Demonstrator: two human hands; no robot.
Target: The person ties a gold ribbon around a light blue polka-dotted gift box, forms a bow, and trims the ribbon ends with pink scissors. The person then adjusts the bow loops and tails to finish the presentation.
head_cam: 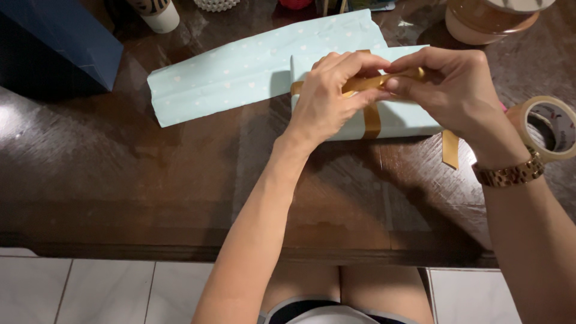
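Observation:
A box wrapped in pale blue paper with small white hearts (403,117) lies on the dark wooden table (120,180). A gold ribbon (371,120) runs around it, and one loose end hangs off the front right corner. My left hand (329,99) rests on top of the box and pinches the ribbon. My right hand (453,90), with a gold watch on its wrist, pinches the same ribbon from the right. The two hands meet over the box's top, hiding how the ribbon crosses there.
A spare sheet of the same blue paper (240,72) lies left of the box. A roll of clear tape (549,127) sits at the right. A dark blue bag (66,42), a white cup (161,15) and a brown round container (489,21) stand along the far edge.

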